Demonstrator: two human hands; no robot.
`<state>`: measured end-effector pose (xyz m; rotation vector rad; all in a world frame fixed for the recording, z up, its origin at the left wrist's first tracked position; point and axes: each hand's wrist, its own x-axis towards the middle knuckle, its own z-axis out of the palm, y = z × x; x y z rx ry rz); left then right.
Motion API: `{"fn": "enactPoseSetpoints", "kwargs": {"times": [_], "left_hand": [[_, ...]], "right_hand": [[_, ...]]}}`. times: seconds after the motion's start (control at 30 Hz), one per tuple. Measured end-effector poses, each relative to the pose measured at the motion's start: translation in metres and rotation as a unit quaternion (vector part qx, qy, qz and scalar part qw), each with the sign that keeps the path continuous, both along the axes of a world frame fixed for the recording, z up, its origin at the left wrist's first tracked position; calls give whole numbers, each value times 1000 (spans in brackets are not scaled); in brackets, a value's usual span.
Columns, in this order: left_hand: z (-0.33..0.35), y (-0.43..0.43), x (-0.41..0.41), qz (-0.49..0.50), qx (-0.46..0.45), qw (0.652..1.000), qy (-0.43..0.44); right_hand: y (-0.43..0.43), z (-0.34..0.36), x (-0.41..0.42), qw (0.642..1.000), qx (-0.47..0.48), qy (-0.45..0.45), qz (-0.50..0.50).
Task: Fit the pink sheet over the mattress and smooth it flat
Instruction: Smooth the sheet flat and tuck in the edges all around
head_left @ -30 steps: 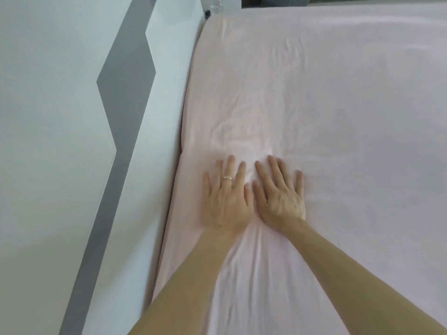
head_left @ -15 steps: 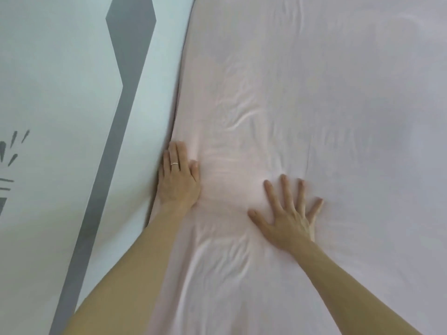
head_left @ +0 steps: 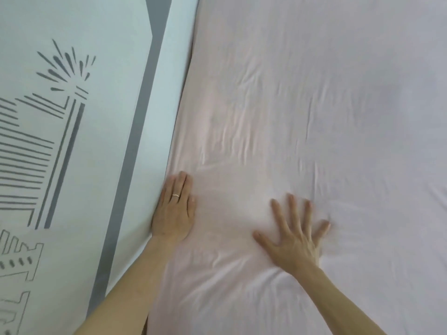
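Head view is showing the pink sheet (head_left: pixel 326 97) lying over the mattress and hiding it, filling the frame from 12 to 5 o'clock, with creases bunching at centre and near 6 o'clock. The right hand (head_left: pixel 294 240), fingers spread flat, is pressing it around 5 o'clock. The left hand (head_left: pixel 173 209), fingers straight and together, is pressing its edge near 7 o'clock, against the pale wall (head_left: pixel 48 20). A grey stripe (head_left: pixel 135 141) and line drawings (head_left: pixel 31 151) are marking the wall toward 9 o'clock.

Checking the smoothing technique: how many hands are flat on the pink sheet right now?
2. The left hand lies at the edge of the pink sheet, against the wall; the right hand is spread further toward its middle.
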<state>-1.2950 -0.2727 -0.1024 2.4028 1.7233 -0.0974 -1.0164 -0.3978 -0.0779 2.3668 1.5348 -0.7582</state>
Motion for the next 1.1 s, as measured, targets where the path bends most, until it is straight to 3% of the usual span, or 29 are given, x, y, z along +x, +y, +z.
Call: {"fn": "enactPoseSetpoints", "kwargs": {"times": [0.13, 0.2, 0.3, 0.43, 0.57, 0.7, 0.77, 1.0, 1.1], "left_hand": [[22, -59, 8, 12, 19, 1000, 15], [21, -86, 16, -26, -2, 1000, -4], [5, -111, -15, -2, -23, 1000, -11], [0, -138, -46, 43, -60, 997, -12], [27, -141, -21, 143, -72, 987, -31], [41, -164, 20, -6, -47, 997, -53], [29, -183, 18, -25, -67, 996, -44], [12, -234, -42, 47, -96, 994, 4], [21, -254, -55, 133, -156, 979, -18]], "right_hand": [[-2, 17, -33, 999, 26, 26, -33], [14, 18, -69, 994, 85, 55, 34], [7, 7, -100, 986, 79, 79, 125], [-66, 2, -83, 990, 34, 50, 125], [-115, 23, -67, 992, -21, 29, 118], [-98, 31, -81, 990, -3, 67, 123], [-82, 29, -94, 985, 30, 73, 153], [-184, 10, -43, 986, 0, 20, 165], [-251, 16, 7, 986, -56, -17, 157]]}}
